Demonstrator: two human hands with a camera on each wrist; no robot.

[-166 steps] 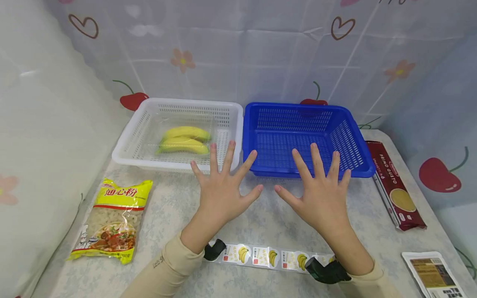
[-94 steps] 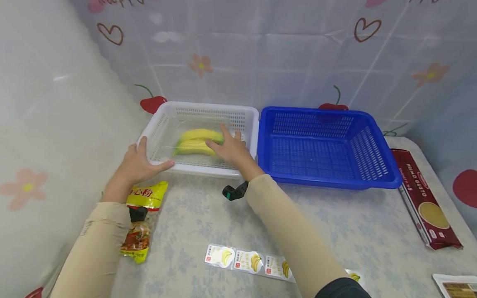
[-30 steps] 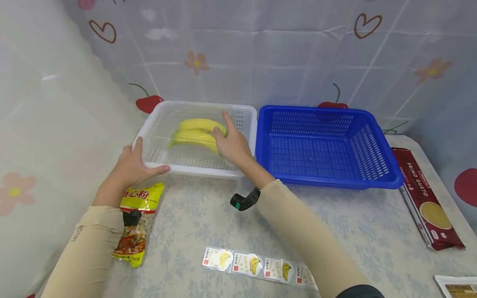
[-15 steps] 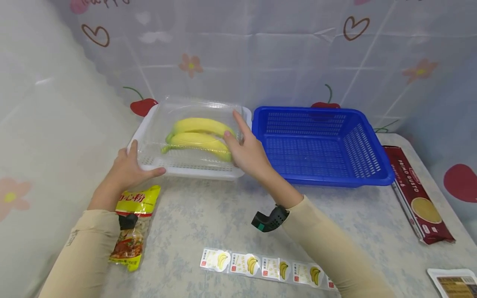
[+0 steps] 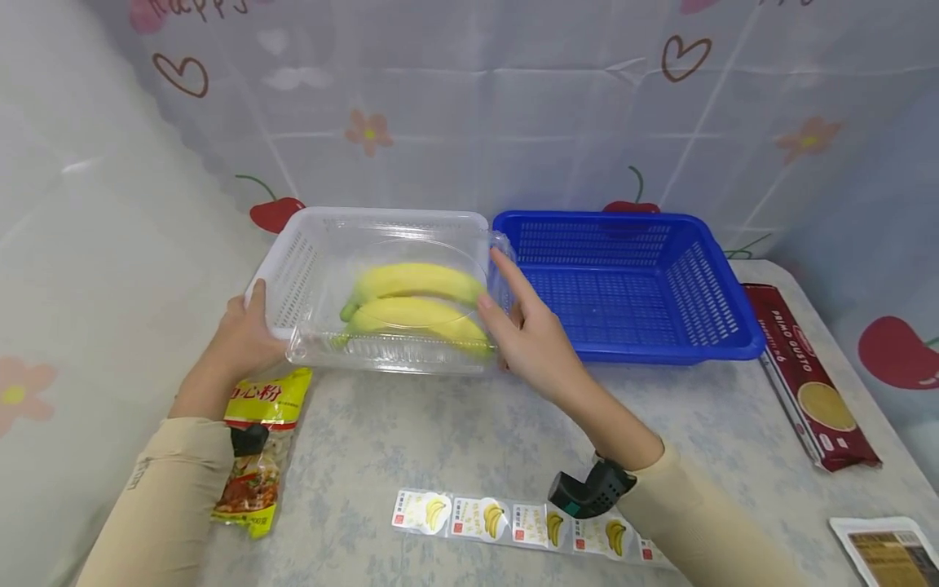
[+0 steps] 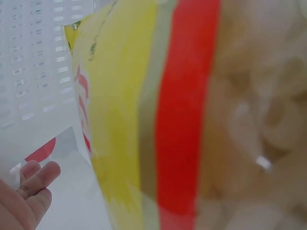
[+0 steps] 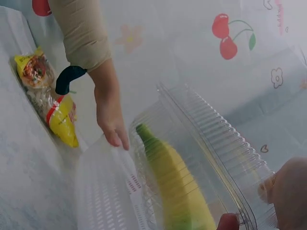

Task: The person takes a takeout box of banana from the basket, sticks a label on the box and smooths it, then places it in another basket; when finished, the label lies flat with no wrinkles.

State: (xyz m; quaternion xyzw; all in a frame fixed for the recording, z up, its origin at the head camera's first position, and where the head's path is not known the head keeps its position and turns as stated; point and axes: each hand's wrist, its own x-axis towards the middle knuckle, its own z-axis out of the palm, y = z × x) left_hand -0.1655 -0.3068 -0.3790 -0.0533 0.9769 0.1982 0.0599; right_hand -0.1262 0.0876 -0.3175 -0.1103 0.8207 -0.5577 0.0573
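My right hand (image 5: 539, 350) grips the right end of a clear plastic box (image 5: 389, 355), its thumb on the lid. Inside the box lie yellow bananas (image 5: 420, 281), also seen in the right wrist view as a banana (image 7: 180, 187) behind ribbed plastic. The box is raised and tilted over the front of a white basket (image 5: 289, 244), overlapping the blue basket (image 5: 623, 352) at its edge. My left hand (image 5: 242, 338) holds the white basket's front left corner; part of it is behind the box. Curled fingers (image 6: 41, 179) show in the left wrist view.
A yellow pasta bag (image 5: 257, 456) lies under my left wrist. A strip of banana stickers (image 5: 480, 519) runs along the front of the table. At right are a dark red spaghetti pack (image 5: 807, 375) and a white-edged packet (image 5: 888, 554). A patterned curtain (image 5: 469, 106) stands behind.
My right hand has taken hold of the banana box, lifted it out of the white basket and brought it forward and rightward. My left hand has stayed at the basket's corner since moving there.
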